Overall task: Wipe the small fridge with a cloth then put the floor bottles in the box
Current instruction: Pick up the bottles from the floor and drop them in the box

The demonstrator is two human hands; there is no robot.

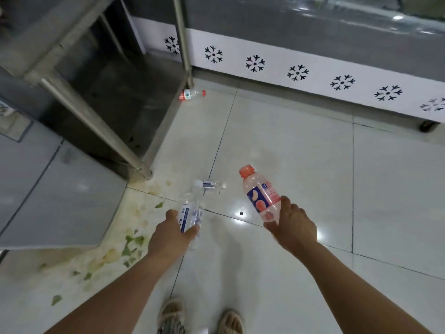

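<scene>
- Left hand (172, 233) low over the tiled floor (301, 165), fingers curled round a clear bottle (190, 213) with a blue-and-white label; bottle held off the floor, neck pointing away from the body, somewhat blurred.
- Right hand (292, 225) gripping a pink bottle (261, 195) near its base, fingers and thumb wrapped round the lower body; orange cap up and tilted away to the left, label with a blue patch and peach-coloured fruit shapes.
- Both forearms reaching forward and down from the bottom edge of the view, the two hands near each other but apart.
- Small clear bottle (208, 184) lying on its side on the floor, just beyond the left hand's bottle, near a tile seam.
- Further off, a red-capped bottle (191, 94) with a red-and-white label lying on its side on the floor, close beside the foot of a metal leg (184, 42) of the steel worktop (36, 44).
- Nearer worktop leg (96, 121) slanting down to the floor at left; dark lower shelf behind it.
- Yellowish stains and green leaf scraps (131, 244) scattered on the tiles left of the left arm.
- White panel with black snowflake marks (297, 73) running along the base of a long cabinet at the back right, with a caster (428, 126) under its right end.
- Small dark speck (241, 212) on the floor between the two hands.
- Sandalled feet (199, 318) at the bottom edge.
- Box and cloth not in view.
</scene>
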